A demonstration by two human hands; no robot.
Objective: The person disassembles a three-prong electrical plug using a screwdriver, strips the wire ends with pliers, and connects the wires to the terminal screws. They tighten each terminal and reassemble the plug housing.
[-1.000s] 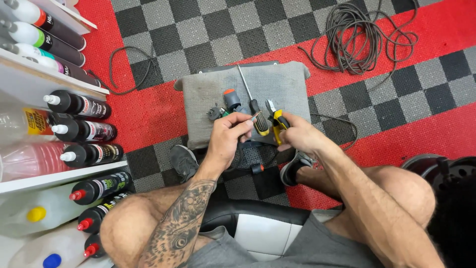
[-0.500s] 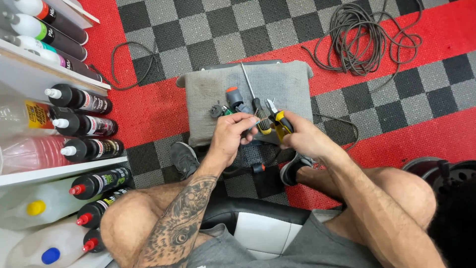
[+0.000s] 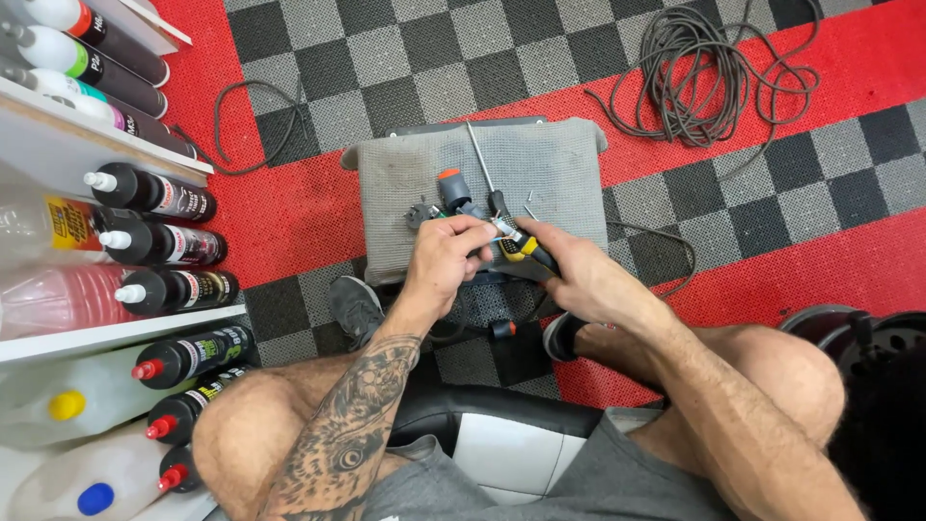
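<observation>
1. looking down from the head view, i logged my left hand [image 3: 446, 259] pinched narrow on a small whitish part, too small to identify, held just over the near edge of the grey cloth [image 3: 559, 169].
2. my right hand [image 3: 577, 275] was wrapped around the yellow-and-black handle of a screwdriver [image 3: 513, 243], its end right at the left fingertips; the two-handed hold looked meant to steady the small part against the tool.
3. the cloth was a coarse, worn towel draped over a low box, likely laid out so loose pieces would not roll off; on it lay a long thin metal rod [image 3: 479, 156], a dark tool with an orange cap [image 3: 450, 185] and a small dark metal piece [image 3: 419, 213].
4. the floor was hard interlocking tile, red and grey-black checks, with a loose coil of dark cable [image 3: 709, 72] well apart at upper right.
5. white shelves [image 3: 106, 333] to my left held rows of glossy black bottles [image 3: 164, 193] with white or red nozzles, lying nozzle-out, within arm's reach.
</observation>
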